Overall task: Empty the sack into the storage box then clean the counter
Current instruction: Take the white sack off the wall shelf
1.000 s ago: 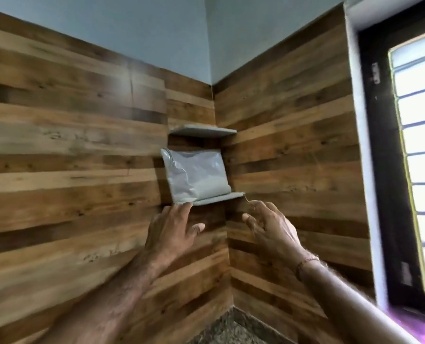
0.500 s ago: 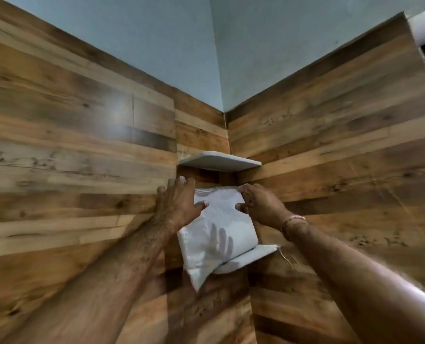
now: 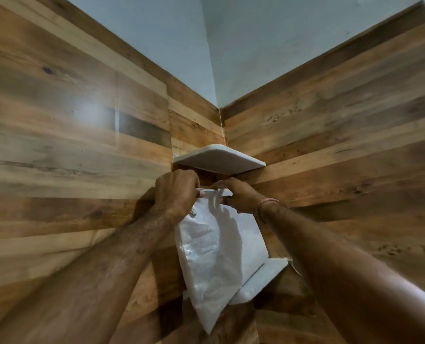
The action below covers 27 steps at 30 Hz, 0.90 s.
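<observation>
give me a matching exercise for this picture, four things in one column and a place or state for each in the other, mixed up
Things
1. sack
2. upper shelf
3. lower shelf
4. left hand

Places or states
a. highest up
b. grips the sack's top edge
c. white, tilted, one corner hanging low
d. partly hidden behind the sack

Pairs: 1-c, 2-a, 3-d, 4-b

Left hand: risen from below the lower shelf; now grips the sack at its top edge.
Right hand: likewise raised, now pinching the top edge.
Sack: drawn forward, bottom corner now overhanging the shelf.
</observation>
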{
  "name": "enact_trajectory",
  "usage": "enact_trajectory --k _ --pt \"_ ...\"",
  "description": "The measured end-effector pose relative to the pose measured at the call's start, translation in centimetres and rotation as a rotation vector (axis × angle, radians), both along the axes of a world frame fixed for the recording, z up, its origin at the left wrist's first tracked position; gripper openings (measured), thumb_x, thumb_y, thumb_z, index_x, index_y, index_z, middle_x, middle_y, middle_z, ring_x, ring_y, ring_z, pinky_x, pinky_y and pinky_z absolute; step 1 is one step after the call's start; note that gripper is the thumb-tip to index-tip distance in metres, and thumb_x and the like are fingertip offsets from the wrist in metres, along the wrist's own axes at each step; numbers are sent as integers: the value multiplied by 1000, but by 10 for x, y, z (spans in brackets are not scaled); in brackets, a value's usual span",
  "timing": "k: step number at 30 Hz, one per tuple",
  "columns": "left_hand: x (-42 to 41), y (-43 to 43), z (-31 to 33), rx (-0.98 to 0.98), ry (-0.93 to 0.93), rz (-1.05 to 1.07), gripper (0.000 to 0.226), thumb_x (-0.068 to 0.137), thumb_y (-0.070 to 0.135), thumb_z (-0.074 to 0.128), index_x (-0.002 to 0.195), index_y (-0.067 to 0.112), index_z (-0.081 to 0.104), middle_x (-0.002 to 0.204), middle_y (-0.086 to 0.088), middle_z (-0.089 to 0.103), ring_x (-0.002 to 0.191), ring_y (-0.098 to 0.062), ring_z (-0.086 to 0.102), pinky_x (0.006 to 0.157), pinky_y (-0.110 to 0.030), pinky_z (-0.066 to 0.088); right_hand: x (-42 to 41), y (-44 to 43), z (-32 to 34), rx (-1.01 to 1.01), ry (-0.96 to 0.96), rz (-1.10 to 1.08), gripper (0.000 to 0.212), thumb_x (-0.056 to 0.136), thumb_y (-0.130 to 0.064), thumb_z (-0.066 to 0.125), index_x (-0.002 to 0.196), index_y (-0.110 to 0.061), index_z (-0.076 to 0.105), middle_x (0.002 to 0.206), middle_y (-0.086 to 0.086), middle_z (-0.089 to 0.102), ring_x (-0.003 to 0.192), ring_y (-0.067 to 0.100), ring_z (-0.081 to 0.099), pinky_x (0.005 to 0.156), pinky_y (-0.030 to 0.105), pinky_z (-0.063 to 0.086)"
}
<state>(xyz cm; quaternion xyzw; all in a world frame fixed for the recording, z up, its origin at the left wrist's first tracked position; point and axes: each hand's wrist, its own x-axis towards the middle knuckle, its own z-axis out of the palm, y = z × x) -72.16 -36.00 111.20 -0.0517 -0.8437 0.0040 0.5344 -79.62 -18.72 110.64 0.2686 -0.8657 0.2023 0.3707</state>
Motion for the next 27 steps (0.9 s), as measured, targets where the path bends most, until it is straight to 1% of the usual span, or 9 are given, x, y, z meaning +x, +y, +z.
enact_trajectory --k 4,7,9,14,16,18,21,24,27 --pt "12 2 1 -37 117 -143 20 90 48 71 93 28 76 90 9 73 89 -9 67 81 -26 46 4 5 10 -19 -25 -32 37 98 -15 66 135 -12 63 135 13 57 109 30 60 66 27 56" --pt "24 0 8 -46 179 -208 21 89 49 71 94 30 78 93 12 75 89 -7 65 82 -27 46 14 23 15 -105 -79 -40 8 99 -14 65 105 -14 70 107 13 68 89 29 68 65 34 58" --pt "33 -1 12 -42 214 -228 22 89 50 71 92 30 78 91 11 75 86 -9 65 78 -28 46 26 38 16 -163 -96 -30 13 99 -15 66 86 -15 66 90 9 67 73 24 68 62 35 58" --pt "64 12 18 -60 251 -266 23 88 52 72 92 31 79 90 10 76 85 -11 67 76 -29 50 71 64 7 -270 -40 1 18 98 -10 65 89 5 65 81 14 64 65 40 73 63 52 62" --pt "81 21 15 -54 252 -285 24 87 53 72 91 30 79 89 9 76 84 -11 67 76 -29 50 95 76 3 -262 -20 -7 16 98 -10 66 88 2 67 85 19 67 67 41 73 63 50 64" --pt "101 33 5 -54 232 -294 24 86 51 73 92 29 79 90 8 77 84 -11 66 75 -27 46 123 94 -5 -237 -5 -40 15 97 -9 65 84 -7 70 84 13 68 60 30 70 59 39 64" --pt "135 58 -20 -10 160 -322 24 85 51 74 91 28 79 90 8 76 81 -6 58 73 -24 37 169 126 -25 -181 5 -99 33 95 -10 69 66 -25 62 69 3 67 52 22 69 53 31 60" --pt "168 87 -53 52 97 -365 27 82 55 75 82 27 76 78 10 73 74 -6 59 57 -20 32 210 157 -56 -166 -25 -149 33 93 -19 75 63 -24 61 65 13 73 54 27 73 56 33 62" --pt "219 133 -105 51 9 -399 32 79 58 75 74 27 71 69 14 67 67 -5 57 52 -19 29 265 209 -110 -197 -123 -158 29 90 -18 74 63 -20 64 59 16 72 54 30 72 56 32 58"
